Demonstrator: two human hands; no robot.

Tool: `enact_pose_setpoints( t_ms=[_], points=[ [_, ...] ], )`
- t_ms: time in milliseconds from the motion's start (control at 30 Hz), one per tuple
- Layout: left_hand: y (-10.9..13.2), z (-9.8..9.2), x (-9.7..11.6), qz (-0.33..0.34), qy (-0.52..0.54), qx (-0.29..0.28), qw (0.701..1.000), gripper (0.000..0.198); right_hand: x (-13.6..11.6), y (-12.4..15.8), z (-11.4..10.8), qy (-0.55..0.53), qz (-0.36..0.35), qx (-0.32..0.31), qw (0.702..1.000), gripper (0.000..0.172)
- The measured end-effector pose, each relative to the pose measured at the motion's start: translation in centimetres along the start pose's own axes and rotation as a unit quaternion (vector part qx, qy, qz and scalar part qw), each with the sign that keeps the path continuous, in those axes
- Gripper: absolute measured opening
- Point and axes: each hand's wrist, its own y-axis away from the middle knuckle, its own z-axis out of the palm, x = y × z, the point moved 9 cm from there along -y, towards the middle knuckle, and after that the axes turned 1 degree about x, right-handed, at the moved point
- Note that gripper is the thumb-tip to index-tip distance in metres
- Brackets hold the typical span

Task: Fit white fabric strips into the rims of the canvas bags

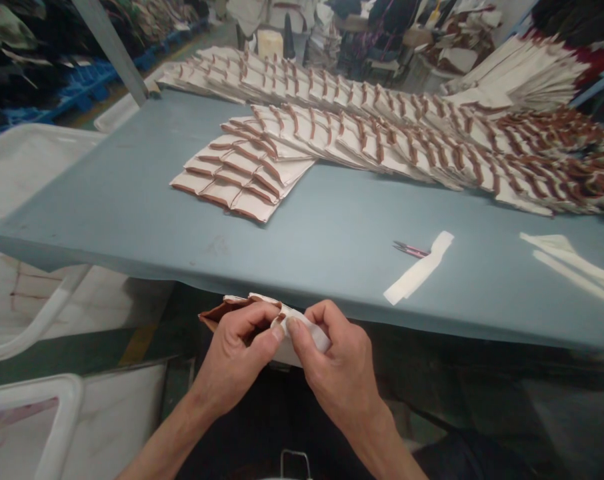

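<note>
Just off the near edge of the table, both hands pinch a sewn fabric piece (217,313), white outside with brown lining and edging. My left hand (242,347) is closed on its upper edge, thumb and forefinger pressed together. My right hand (337,353) grips the white part beside it, with white material (318,337) showing under the curled fingers. The fingertips of the two hands almost meet. What lies between them is mostly hidden. On the table, small thread snips (411,249) lie partly under a white strip (422,268).
A fanned stack of similar white and brown pieces (242,170) lies on the blue-green table (132,193), with long overlapping rows (382,133) behind. More white strips (572,260) lie at right. White plastic bins (42,140) stand at left. A metal post (112,50) rises at the far corner.
</note>
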Motion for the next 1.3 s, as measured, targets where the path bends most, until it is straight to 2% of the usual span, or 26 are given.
enact_pose_setpoints(
  t_ms=[167,300,533,633,767,867,933,1000,1133,1200,1300],
  points=[
    [0.1,-0.4,0.5,0.002,-0.065,0.053,0.996,0.026,0.5,-0.4,0.6,-0.028,0.029,-0.028,0.999,0.032],
    [0.5,-0.3,0.8,0.012,-0.105,0.067,0.992,0.026,1.5,-0.5,1.4,-0.061,0.062,-0.074,0.993,0.034],
    [1.1,-0.2,1.7,0.095,-0.206,0.123,0.966,0.022,2.7,-0.3,2.6,-0.102,0.083,-0.104,0.986,0.036],
    [1.2,0.2,1.7,0.112,-0.243,0.133,0.954,0.024,3.5,-0.4,3.7,-0.176,0.107,-0.127,0.97,0.034],
    [0.9,0.6,0.8,0.078,-0.229,0.103,0.965,0.026,4.4,-0.3,6.3,-0.306,0.155,-0.231,0.911,0.039],
    [0.4,0.6,-0.8,-0.016,-0.117,0.036,0.992,0.024,4.1,0.0,7.1,-0.329,0.158,-0.299,0.882,0.048],
    [0.3,0.6,-1.7,-0.074,-0.031,-0.009,0.997,0.023,3.7,0.4,7.1,-0.337,0.156,-0.317,0.873,0.053],
    [0.3,0.2,-2.0,-0.091,0.014,-0.032,0.995,0.023,3.2,0.6,6.4,-0.33,0.142,-0.297,0.885,0.052],
    [0.5,-0.6,-2.5,-0.081,0.034,-0.061,0.994,0.026,2.9,1.3,4.9,-0.254,0.115,-0.23,0.932,0.033],
    [0.7,-0.4,-3.2,-0.099,0.024,-0.076,0.992,0.031,3.0,1.9,5.1,-0.226,0.116,-0.226,0.94,0.025],
    [0.8,0.0,-3.7,-0.111,-0.053,-0.084,0.989,0.04,3.4,2.5,5.9,-0.213,0.124,-0.231,0.941,0.024]
  ],
)
